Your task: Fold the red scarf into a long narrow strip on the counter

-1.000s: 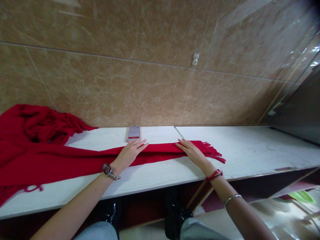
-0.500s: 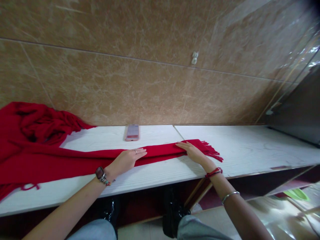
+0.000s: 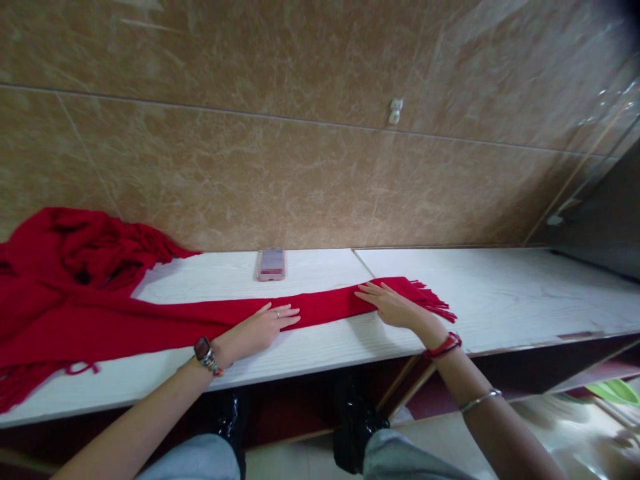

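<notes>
While one red scarf [image 3: 165, 323] takes up the far left of the counter [image 3: 500, 287], heaped against the wall [image 3: 250, 173] at the back and fringed at the front corner, the rest of it runs rightward as a long strip. Next comes the left forearm, reaching up from the lower left, with one watch [image 3: 203, 349] and one beaded bracelet [image 3: 217, 371] at the wrist. From there the left hand [image 3: 255, 331] lies palm down on the strip, its fingers loosely spread and pointing right, one ring [image 3: 278, 314] on them, clasping nothing that I can see. Just behind the strip lies one phone [image 3: 271, 263], near the wall. Farther along, the right hand [image 3: 393, 307] rests palm down near the fringed end, fingers stretched out leftward, slightly apart, likewise gripping nothing visible. One small white fixture [image 3: 395, 111] sits on the wall above it. One red bracelet [image 3: 443, 345] and one silver bangle [image 3: 481, 400] circle the right arm, which slants in from the lower right. Lowest at the right edge is one green basin [image 3: 615, 392], partly cut off.
</notes>
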`<state>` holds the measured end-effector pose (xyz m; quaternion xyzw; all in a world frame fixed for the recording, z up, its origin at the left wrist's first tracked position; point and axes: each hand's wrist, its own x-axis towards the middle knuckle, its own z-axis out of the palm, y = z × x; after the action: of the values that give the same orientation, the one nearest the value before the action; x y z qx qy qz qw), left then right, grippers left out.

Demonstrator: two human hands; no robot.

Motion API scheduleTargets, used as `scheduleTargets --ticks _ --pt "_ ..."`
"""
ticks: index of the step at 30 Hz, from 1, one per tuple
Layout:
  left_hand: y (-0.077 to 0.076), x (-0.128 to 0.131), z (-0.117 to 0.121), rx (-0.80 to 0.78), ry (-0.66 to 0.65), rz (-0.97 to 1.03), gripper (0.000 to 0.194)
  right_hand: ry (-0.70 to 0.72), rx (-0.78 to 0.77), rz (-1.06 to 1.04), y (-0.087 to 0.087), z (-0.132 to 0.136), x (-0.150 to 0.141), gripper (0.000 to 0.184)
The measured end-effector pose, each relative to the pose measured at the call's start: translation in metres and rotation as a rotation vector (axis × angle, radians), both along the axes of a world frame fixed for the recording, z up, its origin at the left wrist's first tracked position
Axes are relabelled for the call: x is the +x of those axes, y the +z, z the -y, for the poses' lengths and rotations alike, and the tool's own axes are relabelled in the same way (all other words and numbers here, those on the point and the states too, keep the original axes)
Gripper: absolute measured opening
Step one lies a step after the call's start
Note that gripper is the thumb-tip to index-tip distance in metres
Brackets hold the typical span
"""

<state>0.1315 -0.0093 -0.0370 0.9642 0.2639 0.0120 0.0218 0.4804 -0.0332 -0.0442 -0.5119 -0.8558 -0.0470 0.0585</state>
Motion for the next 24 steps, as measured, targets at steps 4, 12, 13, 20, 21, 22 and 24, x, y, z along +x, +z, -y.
scheduleTargets --ticks 4,12,13,20,21,22,24 --pt "-0.001 0.002 0.002 -0.036 0.058 0.014 0.046 0.131 -0.095 -0.110 0.013 0.004 -0.046 0.054" --pt "-0.006 0.001 0.004 -0.007 0.136 0.030 0.044 0.152 -0.115 -0.113 -0.006 0.010 -0.100 0.049" --pt "-0.007 0.001 0.005 0.010 0.170 0.032 0.045 0.152 -0.107 -0.105 -0.008 0.010 -0.099 0.049" --pt "-0.007 -0.006 0.007 0.217 0.256 0.132 0.042 0.178 0.036 -0.063 0.000 0.000 -0.107 0.042" --pt "-0.006 -0.010 0.006 0.243 0.242 0.143 0.041 0.200 0.068 -0.064 0.002 -0.001 -0.112 0.040" --pt "-0.005 -0.015 0.005 0.264 0.232 0.142 0.039 0.229 0.095 -0.065 0.003 -0.002 -0.118 0.038" --pt "-0.002 -0.026 0.004 0.295 0.223 0.111 0.033 0.289 0.131 -0.047 0.004 -0.003 -0.128 0.035"
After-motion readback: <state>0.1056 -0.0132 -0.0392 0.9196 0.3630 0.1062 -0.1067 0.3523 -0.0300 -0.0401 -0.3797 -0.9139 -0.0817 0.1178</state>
